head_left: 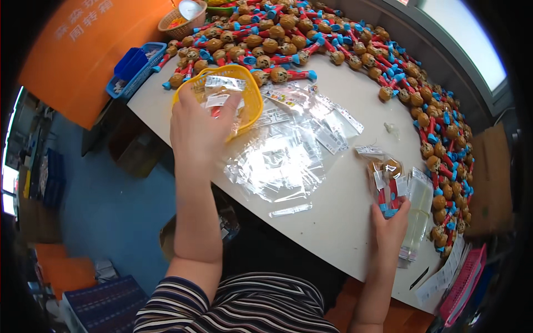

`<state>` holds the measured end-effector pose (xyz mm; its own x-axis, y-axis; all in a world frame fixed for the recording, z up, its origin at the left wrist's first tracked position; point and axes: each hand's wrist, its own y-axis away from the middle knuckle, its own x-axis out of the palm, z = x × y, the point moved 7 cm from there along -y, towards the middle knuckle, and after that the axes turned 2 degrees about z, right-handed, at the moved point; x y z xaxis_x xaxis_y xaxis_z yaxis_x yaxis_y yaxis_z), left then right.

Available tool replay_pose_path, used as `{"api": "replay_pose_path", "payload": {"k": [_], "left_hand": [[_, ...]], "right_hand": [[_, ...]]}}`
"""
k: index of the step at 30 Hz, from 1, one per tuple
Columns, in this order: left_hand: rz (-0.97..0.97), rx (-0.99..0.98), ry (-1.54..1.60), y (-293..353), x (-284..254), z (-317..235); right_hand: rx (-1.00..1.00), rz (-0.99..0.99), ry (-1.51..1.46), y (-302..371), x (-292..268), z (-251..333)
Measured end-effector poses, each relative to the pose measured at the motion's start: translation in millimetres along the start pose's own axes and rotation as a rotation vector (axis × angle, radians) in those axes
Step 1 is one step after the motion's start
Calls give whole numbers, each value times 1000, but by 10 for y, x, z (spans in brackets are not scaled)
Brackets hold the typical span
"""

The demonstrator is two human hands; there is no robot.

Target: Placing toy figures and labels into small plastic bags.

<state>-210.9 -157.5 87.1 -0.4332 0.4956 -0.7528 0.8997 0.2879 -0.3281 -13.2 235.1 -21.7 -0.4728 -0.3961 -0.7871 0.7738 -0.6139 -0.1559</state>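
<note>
At the yellow basket (pixel 256 105), my left hand (pixel 201 125) reaches over the near rim, slightly blurred, with thumb and fingers apart. Between them a clear packet (pixel 225 83) with a white label and something red inside lies in the basket. On the right, my right hand (pixel 391 225) grips the lower end of a clear bag (pixel 383 172). Brown round heads, red bodies and blue ends of toys show through its film. Beside that hand lies a banded stack of clear bags (pixel 417 216). Loose clear bags (pixel 277 161) spread over the table between my hands.
Brown-headed toys with red bodies (pixel 272 44) are heaped along the table's back and right edges. A blue basket (pixel 136 72) and a round tan basket (pixel 180 25) stand at the far left. A pink basket (pixel 465 283) is at the lower right. A crumpled clear scrap (pixel 392 130) lies on the white table (pixel 338 222).
</note>
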Motion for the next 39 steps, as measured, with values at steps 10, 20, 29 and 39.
{"api": "replay_pose_path", "payload": {"k": [10,20,29,39], "left_hand": [[439,-68,-249,-536,579,766],[449,29,1403,-666,41,1020],[170,170,1648,512,-1087,2111],[474,-594,763,2218,-16,4347]], "right_hand": [[105,-111,-240,-18,22,-301],[211,-149,-696,111,-208,66],[-12,719,-898,1138,593,1533],[-222,1346,-326,2516,3030,1814]]}}
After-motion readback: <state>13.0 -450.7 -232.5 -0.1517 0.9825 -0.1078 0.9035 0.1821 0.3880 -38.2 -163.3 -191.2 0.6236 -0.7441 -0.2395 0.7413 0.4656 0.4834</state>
